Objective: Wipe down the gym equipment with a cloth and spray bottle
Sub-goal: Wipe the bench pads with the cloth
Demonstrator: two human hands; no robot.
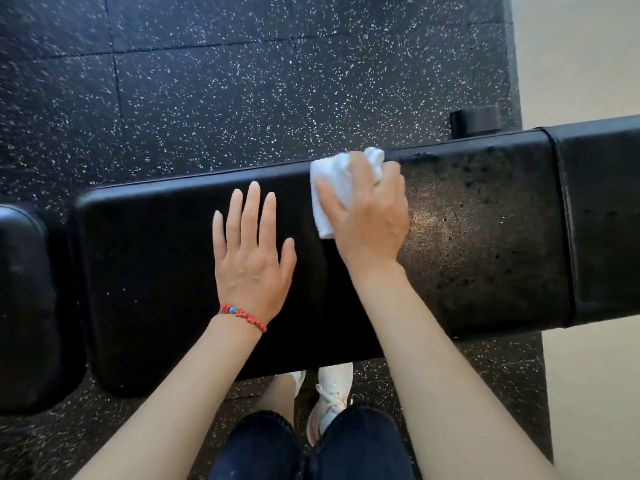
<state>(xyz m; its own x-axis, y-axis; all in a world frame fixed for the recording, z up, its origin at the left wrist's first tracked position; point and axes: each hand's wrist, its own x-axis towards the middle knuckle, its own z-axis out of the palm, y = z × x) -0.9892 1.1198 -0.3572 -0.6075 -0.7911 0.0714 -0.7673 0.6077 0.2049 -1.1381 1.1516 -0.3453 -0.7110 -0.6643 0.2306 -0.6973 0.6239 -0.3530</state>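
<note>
Our right hand bunches the soft white cloth on the black padded worktop; left hand rests flat, fingers apart.

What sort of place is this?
Most likely a gym: a black padded bench, speckled rubber floor tiles, and a right hand wiping the bench with a white cloth.

Bright, even daylight-type light, strongest from the right, where the pale cream floor strip is nearly blown out. Soft glare patch on the black padded vinyl bench pad; its left half reads near-black, little detail. Faint shadows under both hands. Slight softness overall, compression smear on the black speckled rubber floor tiles. Wide-angle bend at edges: bench line curves, corners darker and blurrier.
</note>
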